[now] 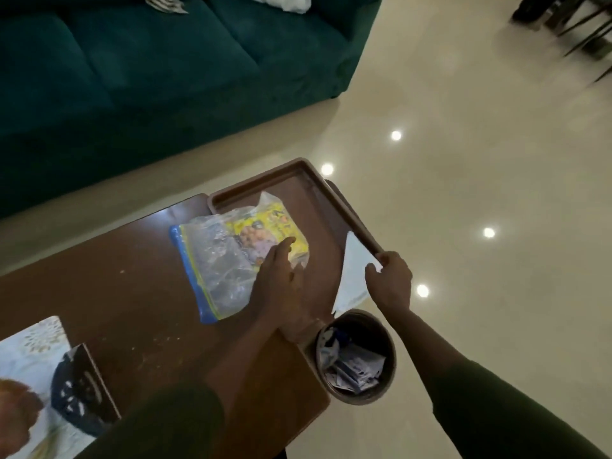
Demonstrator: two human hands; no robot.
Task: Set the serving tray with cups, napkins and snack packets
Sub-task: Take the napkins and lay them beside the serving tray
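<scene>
Brown plastic serving tray (pixel 291 170), rectangular with rounded corners and a raised rim, sits at the far right corner of the glossy dark wooden desk (pixel 116 276), its right edge reaching past the desk's side. The right hand (pixel 390 279) is closed on the tray's near right rim, fingers curled over the edge, beside a flat white napkin (pixel 356 260) lying against that rim. The left hand (pixel 281 276) lies open and flat, fingertips on a yellow printed snack packet (pixel 265 230) of crinkly film inside the tray. A clear, wrinkled zip bag (pixel 212 260) with a blue seal strip overlaps the tray's left rim and spreads onto the desk. Below the right forearm a round bin (pixel 356 356) holds crumpled paper on the shiny cream floor (pixel 463 160). A teal velvet sofa (pixel 149 61) stands beyond the desk.
</scene>
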